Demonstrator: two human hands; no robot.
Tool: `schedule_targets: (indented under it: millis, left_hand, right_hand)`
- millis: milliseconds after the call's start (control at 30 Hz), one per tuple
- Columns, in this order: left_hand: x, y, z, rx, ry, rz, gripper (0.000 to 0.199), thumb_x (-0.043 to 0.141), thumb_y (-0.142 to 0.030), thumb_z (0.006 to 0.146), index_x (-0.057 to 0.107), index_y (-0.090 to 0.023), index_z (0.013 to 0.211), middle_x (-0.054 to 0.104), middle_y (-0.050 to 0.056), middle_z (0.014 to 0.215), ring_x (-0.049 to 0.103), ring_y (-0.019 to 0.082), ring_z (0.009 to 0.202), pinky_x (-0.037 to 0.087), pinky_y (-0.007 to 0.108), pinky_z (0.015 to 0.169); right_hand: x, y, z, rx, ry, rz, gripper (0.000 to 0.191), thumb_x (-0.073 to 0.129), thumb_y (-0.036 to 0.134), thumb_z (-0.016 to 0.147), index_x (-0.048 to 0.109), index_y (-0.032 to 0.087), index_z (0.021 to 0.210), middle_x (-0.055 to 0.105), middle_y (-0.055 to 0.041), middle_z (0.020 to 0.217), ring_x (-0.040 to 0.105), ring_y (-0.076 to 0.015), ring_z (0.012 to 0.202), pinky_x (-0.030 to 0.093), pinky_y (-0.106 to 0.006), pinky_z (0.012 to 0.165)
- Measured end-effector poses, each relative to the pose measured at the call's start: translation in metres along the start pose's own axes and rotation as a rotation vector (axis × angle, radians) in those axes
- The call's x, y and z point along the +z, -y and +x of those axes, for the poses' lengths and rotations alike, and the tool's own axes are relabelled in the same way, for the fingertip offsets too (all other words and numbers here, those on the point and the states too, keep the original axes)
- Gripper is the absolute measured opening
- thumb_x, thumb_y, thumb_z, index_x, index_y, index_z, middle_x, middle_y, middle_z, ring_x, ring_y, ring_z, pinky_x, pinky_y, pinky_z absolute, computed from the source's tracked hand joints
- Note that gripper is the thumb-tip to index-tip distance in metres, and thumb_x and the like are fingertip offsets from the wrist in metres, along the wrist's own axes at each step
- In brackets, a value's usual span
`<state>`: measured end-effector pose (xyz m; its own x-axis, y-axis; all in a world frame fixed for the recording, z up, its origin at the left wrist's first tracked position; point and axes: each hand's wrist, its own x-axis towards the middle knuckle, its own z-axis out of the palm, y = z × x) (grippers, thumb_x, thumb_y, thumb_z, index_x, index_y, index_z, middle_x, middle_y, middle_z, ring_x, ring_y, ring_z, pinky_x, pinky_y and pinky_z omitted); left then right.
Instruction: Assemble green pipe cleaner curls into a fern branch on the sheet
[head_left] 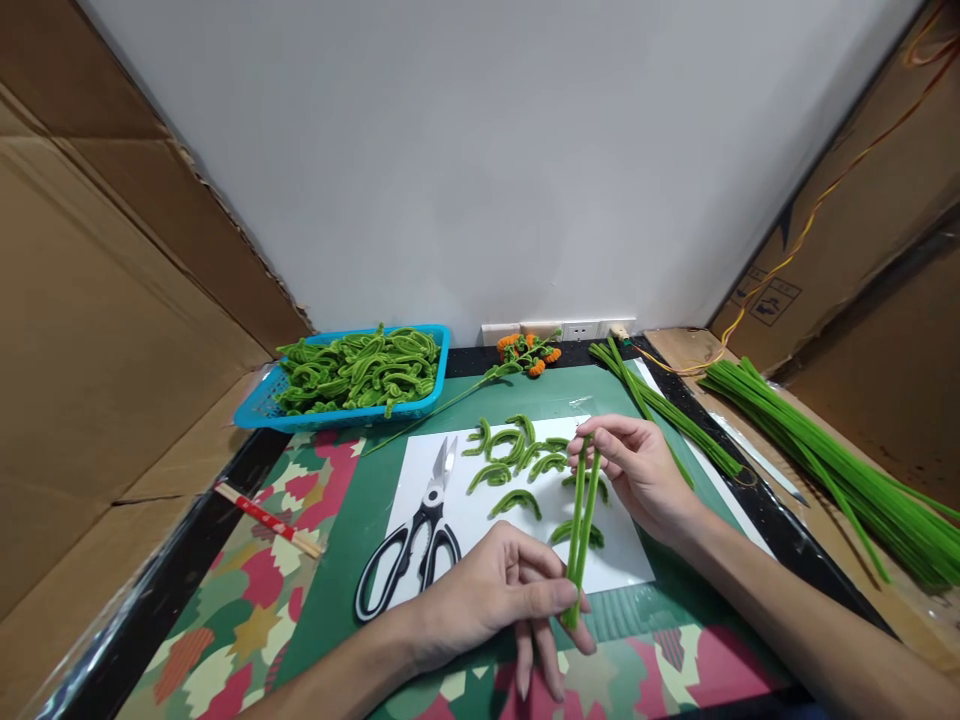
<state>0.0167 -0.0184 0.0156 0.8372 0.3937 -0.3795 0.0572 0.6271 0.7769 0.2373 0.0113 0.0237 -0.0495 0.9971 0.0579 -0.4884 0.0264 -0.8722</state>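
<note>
Both hands hold green pipe cleaners (583,520), folded or paired into two near-parallel lengths standing almost upright. My left hand (517,600) pinches their lower end between thumb and fingers, its other fingers hanging loose. At the upper end, the fingertips of my right hand (637,470) are closed on the stems. Beneath and behind them lies a white sheet (450,530) bearing several curled green pipe cleaner pieces (516,503). To the left of these pieces rest black-handled scissors (429,520), blades apart and pointing away from me.
A blue basket (255,400) heaped with green looped pieces (360,365) stands at the back left. Orange flowers on a green stem (529,350) lie near the power strip (581,329). Green pipe cleaner bundles (832,450) lie right; wrapped chopsticks (268,518) lie left. Cardboard walls (97,220) flank the table.
</note>
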Motion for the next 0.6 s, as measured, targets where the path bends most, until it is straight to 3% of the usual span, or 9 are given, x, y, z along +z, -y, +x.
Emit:
schedule_targets:
  millis: [200, 600]
  left_hand:
    - [-0.0001, 0.0001, 0.0002, 0.049, 0.002, -0.017, 0.042, 0.082, -0.048, 0.09, 0.075, -0.007, 0.094, 0.082, 0.021, 0.087, 0.08, 0.026, 0.059, 0.056, 0.022, 0.039]
    - [0.0072, -0.0021, -0.001, 0.019, -0.036, 0.021, 0.031, 0.087, -0.036, 0.086, 0.077, -0.007, 0.09, 0.083, 0.019, 0.093, 0.08, 0.023, 0.061, 0.058, 0.021, 0.042]
  right_hand:
    - [-0.0003, -0.0017, -0.0033, -0.001, 0.045, -0.02, 0.026, 0.094, 0.042, 0.079, 0.085, 0.02, 0.09, 0.081, -0.0055, 0.078, 0.075, -0.0165, 0.065, 0.063, -0.03, 0.072]
    - [-0.0032, -0.0034, -0.0042, 0.003, 0.051, -0.072, 0.023, 0.093, 0.039, 0.081, 0.084, 0.019, 0.089, 0.082, -0.0054, 0.08, 0.077, -0.017, 0.071, 0.062, -0.027, 0.071]
